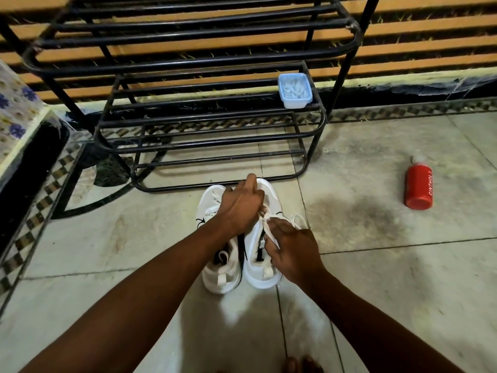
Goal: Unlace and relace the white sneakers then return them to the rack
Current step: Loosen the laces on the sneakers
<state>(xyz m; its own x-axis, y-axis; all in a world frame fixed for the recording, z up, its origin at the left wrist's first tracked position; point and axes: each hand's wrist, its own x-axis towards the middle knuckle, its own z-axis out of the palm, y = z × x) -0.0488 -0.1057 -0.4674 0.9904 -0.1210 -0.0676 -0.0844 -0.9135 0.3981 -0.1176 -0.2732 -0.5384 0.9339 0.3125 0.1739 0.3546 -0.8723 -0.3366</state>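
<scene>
Two white sneakers stand side by side on the tiled floor, toes toward the black metal shoe rack (209,135). The left sneaker (219,275) still shows its lace near the toe. My left hand (239,208) reaches across over the right sneaker (262,273) with curled fingers pinching its white lace (269,230). My right hand (293,254) lies over the same shoe's tongue area and pinches the lace just below my left hand. A loose loop of lace hangs out to the right of the shoe.
A small blue plastic tub (294,90) sits on the rack's right end. A red bottle (419,184) lies on the floor to the right. A cloth-covered ledge (18,109) stands at the left. A striped wall runs behind the rack.
</scene>
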